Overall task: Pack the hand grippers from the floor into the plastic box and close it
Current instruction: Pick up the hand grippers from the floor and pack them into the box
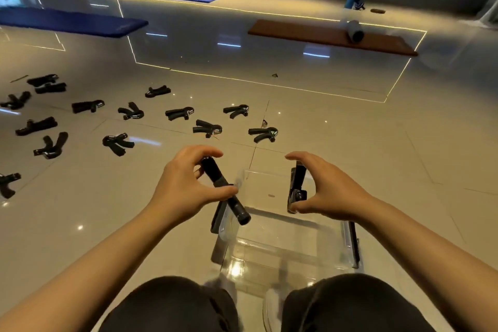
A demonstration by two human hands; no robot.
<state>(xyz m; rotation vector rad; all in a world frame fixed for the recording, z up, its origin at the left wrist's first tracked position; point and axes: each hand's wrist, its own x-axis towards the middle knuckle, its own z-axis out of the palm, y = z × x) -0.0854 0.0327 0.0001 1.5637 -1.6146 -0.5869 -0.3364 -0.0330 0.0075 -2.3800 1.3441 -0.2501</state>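
Clear plastic box (280,245) sits open on the tiled floor (350,143) between the person's knees; everything below is placed relative to it.

L hand (188,186) hovers over the box's left rim, forearm coming in from lower left, fingers arched over the top w/ thumb underneath, pinching a black hand gripper (223,188). That gripper's long axis runs diagonally: upper handle end points away and left, lower round end points toward the person and into the box.

R hand (323,191) hovers over the box's right side, forearm from lower right, fingers curved above and thumb below, clamped on a second gripper (296,186). This one stands nearly upright, long axis approx. vertical, lower end down inside the box by the right wall.

Hands are apart, one on each side of the box.

Beyond the box and to its left, the other grippers (207,128) lie scattered flat on the floor, pointing various ways.
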